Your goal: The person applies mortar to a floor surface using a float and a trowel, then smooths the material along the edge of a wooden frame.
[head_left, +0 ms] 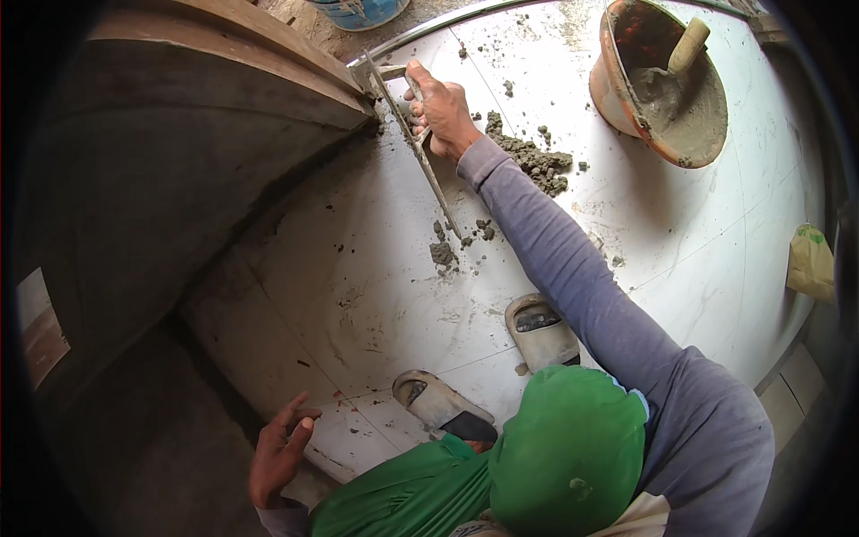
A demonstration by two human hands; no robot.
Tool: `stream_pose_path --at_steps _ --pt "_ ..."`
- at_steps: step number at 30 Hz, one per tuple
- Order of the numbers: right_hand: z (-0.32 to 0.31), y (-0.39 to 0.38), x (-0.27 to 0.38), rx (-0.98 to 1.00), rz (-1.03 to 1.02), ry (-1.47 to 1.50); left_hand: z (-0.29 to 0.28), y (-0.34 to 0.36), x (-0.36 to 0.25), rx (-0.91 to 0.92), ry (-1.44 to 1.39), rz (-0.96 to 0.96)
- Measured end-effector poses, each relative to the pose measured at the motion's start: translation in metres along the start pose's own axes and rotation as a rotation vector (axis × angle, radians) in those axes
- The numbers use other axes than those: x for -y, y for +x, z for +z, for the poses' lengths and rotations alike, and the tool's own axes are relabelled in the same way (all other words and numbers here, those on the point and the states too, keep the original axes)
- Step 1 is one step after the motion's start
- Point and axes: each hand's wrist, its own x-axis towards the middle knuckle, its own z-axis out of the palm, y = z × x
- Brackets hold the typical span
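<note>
My right hand (440, 115) grips the handle of a long, flat metal trowel (420, 161), held nearly edge-on beside the foot of the wood-edged cement structure (170, 170) at upper left. Crumbly grey mortar (528, 161) lies scattered on the white tiles to its right, with smaller lumps (442, 253) near the blade's lower end. My left hand (284, 447) hangs at lower left with fingers apart, holding nothing, near the dark base of that structure.
An orange mortar bucket (613, 107) with a wooden-handled tool (687, 46) stands upper right. A blue bucket (356, 11) sits beyond the curved tile edge. A yellowish bag (810, 264) is at far right. Two beige slides (541, 331) and my green-clothed knees (568, 447) occupy the lower middle.
</note>
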Motion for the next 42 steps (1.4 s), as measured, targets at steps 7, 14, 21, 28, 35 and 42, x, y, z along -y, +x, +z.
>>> stream_pose_path --at_steps 7,14,21,28,35,42 --pt "0.042 -0.001 0.005 0.020 -0.060 -0.014 0.000 -0.006 -0.001 -0.009 -0.027 -0.044" --pt "0.020 0.005 -0.003 0.081 -0.171 -0.051 0.000 0.003 -0.004 -0.006 -0.001 -0.003" --pt "0.001 -0.009 0.010 0.073 -0.045 -0.021 -0.001 -0.002 -0.003 -0.007 -0.031 -0.013" --pt "0.034 -0.030 0.029 0.206 -0.123 0.095 -0.004 -0.006 0.002 0.001 -0.050 -0.031" --pt "0.024 -0.028 0.024 0.186 -0.037 0.068 0.000 -0.004 0.000 0.018 -0.052 -0.027" --pt "-0.015 -0.033 0.011 0.081 -0.041 -0.069 -0.001 -0.006 -0.005 0.016 -0.078 -0.049"
